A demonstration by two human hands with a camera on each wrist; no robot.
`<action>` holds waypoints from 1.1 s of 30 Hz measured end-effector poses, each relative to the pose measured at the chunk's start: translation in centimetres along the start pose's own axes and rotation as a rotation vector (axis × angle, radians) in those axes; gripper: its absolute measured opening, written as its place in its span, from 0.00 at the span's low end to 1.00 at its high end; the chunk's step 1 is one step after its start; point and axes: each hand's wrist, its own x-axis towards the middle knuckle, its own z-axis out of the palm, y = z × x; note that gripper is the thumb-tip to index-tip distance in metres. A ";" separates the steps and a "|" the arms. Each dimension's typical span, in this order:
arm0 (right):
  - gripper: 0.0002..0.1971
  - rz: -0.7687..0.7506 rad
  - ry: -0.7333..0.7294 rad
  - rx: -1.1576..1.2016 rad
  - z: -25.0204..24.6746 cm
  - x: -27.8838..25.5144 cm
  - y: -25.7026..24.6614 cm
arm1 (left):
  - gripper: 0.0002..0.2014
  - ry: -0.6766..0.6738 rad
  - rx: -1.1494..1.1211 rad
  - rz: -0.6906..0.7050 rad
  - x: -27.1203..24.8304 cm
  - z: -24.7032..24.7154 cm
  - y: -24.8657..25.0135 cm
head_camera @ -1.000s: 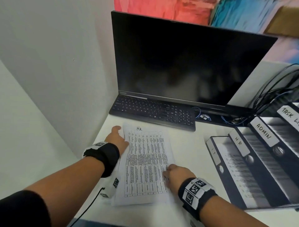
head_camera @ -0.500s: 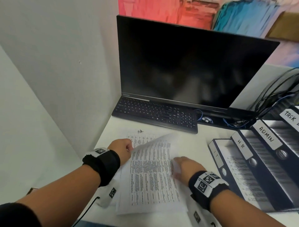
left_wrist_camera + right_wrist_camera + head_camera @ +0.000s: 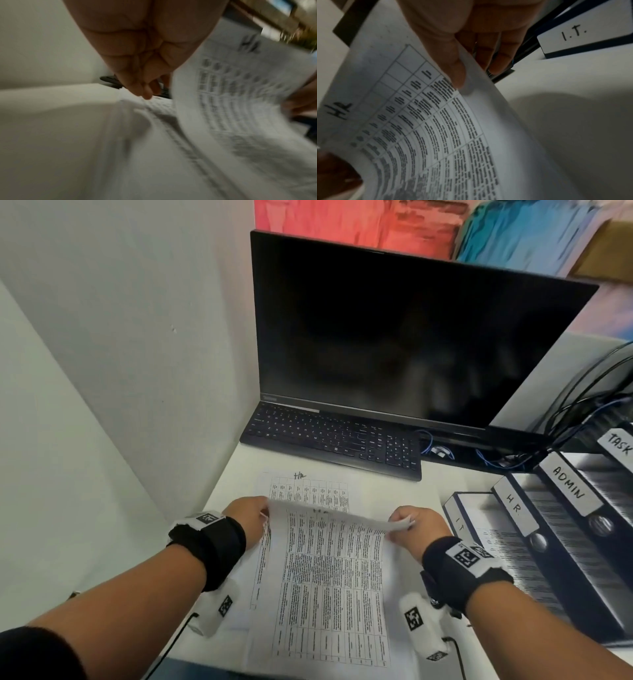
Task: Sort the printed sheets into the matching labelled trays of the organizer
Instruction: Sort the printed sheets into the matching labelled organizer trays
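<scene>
Both hands, left hand [image 3: 247, 520] and right hand [image 3: 416, 528], pinched the top sheet [image 3: 330, 570], marked HR. The lift was under way. Next, I judge, it goes to the HR tray [image 3: 520, 513], just right of the sheet.

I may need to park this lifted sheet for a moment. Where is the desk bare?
Bare desk lies between the keyboard, the paper stack and the I.T. tray. The right side is crowded with trays and cables.
</scene>
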 end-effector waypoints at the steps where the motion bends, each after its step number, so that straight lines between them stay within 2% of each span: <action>1: 0.14 0.003 -0.013 -0.041 0.1 -0.1 0.1 | 0.21 -0.006 0.029 -0.027 0.6 -0.1 -0.4; 6: 0.18 -0.013 -0.069 -0.140 0.4 -0.2 0.8 | 0.25 -0.047 0.168 -0.132 2.8 -0.2 -1.7; 9: 0.16 -0.042 -0.086 -0.166 0.3 -0.5 1.1 | 0.28 -0.061 0.232 -0.171 3.7 -0.4 -1.5; 15: 0.16 -0.096 -0.075 -0.228 0.6 -0.7 0.8 | 0.26 -0.093 0.375 -0.177 4.4 -0.3 -0.4; 18: 0.17 -0.107 -0.056 -0.214 0.7 -0.5 0.9 | 0.26 -0.070 0.363 -0.207 4.4 0.2 -0.4; 22: 0.16 -0.100 -0.059 -0.223 0.8 -0.5 1.2 | 0.22 -0.011 0.277 -0.247 4.1 0.4 -0.5; 29: 0.14 -0.081 -0.038 -0.241 0.5 -0.3 1.6 | 0.30 -0.003 0.249 -0.293 4.5 1.1 -1.2; 33: 0.14 -0.074 -0.036 -0.228 0.5 -0.3 1.6 | 0.30 -0.019 0.234 -0.305 4.5 1.0 -1.4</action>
